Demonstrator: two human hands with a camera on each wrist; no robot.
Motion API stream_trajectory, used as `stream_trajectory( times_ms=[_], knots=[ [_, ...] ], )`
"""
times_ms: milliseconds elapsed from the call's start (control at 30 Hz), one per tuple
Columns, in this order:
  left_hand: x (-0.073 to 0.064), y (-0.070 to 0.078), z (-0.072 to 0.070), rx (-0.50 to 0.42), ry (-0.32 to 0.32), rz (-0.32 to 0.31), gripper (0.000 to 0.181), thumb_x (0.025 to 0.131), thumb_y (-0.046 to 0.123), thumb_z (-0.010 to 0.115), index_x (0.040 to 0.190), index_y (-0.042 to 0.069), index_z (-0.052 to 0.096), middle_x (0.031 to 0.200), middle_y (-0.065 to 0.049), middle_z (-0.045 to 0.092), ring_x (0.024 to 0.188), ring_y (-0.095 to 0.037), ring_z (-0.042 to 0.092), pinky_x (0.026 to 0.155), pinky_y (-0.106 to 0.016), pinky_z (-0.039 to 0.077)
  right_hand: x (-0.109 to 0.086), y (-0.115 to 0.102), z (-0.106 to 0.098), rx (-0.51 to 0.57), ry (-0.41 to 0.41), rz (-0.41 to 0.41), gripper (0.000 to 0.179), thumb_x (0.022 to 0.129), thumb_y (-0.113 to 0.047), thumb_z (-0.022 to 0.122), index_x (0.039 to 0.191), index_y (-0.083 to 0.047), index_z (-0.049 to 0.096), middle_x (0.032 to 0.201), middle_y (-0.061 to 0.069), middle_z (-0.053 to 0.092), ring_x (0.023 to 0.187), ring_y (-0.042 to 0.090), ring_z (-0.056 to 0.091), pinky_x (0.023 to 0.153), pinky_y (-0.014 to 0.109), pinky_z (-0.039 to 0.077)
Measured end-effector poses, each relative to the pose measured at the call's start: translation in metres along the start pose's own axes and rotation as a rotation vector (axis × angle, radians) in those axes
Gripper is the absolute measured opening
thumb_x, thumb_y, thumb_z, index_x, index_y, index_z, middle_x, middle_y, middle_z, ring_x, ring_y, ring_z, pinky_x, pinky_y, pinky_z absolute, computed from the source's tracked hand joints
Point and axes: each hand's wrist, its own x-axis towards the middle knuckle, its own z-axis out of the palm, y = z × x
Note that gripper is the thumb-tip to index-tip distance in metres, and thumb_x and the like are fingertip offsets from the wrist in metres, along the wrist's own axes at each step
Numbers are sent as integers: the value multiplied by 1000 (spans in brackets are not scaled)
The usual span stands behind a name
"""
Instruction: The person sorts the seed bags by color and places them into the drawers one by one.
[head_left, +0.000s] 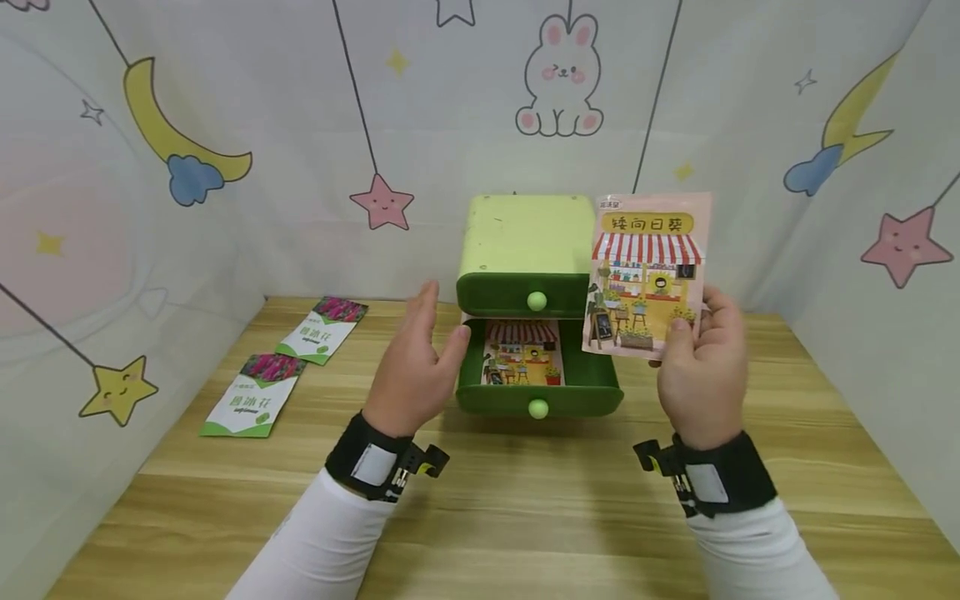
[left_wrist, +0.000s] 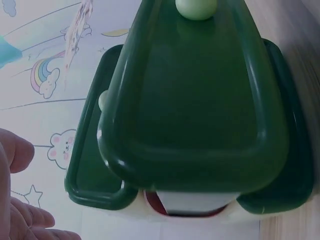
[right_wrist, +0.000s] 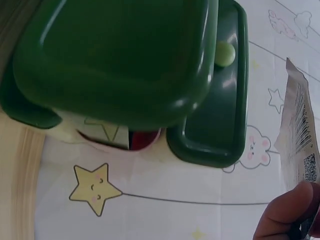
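Observation:
My right hand (head_left: pixel 703 375) pinches a pink seed packet (head_left: pixel 648 275) by its lower right corner, thumb on the printed front, and holds it upright in the air. In the right wrist view the packet's back (right_wrist: pixel 302 130) shows a barcode. My left hand (head_left: pixel 416 367) is raised with its fingers straight, holding nothing, beside the left side of a pulled-out green drawer (head_left: pixel 540 400). Another packet (head_left: pixel 522 354) with a striped awning print lies inside that drawer. Above it, the upper drawer (head_left: pixel 517 293) of the small light-green cabinet (head_left: pixel 528 233) is pushed in.
Two white and green packets with pink flowers, a nearer one (head_left: pixel 253 396) and a farther one (head_left: pixel 322 331), lie overlapping at the left of the wooden table (head_left: pixel 525 525). A printed cloth (head_left: pixel 300 100) hangs behind and at both sides.

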Motion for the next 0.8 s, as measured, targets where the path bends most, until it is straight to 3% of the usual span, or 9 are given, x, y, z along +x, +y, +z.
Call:
stream_trajectory(
  times_ms=[200,333,533,800],
  knots=[
    [-2,12,5,-30,-33,35,69,99,43,40,150,7,11,154,-5,10,135,-13,-1,111,-45,15,-11,-3,11,9,-94,-34,41,98,0,34,138,-8,33,109,9,54,64,23,50,52,20,50],
    [-3,20,8,-51,-33,65,68,99,41,41,150,8,11,154,-6,12,135,-11,1,111,-44,17,-18,-5,19,23,-141,-32,43,98,1,34,140,-8,32,106,10,55,70,22,52,53,21,50],
    [-5,27,13,-83,-47,102,68,99,40,41,150,9,10,154,-5,13,134,-8,7,109,-42,21,-27,-8,28,32,-212,-2,45,98,2,34,142,-5,27,111,12,53,92,17,56,67,20,52],
    [-7,30,15,-115,-49,144,68,99,41,41,151,9,10,154,-5,14,133,-8,14,107,-41,26,-32,-8,34,29,-260,15,44,97,4,35,140,-4,28,108,12,52,90,17,55,64,20,51]
  ],
)
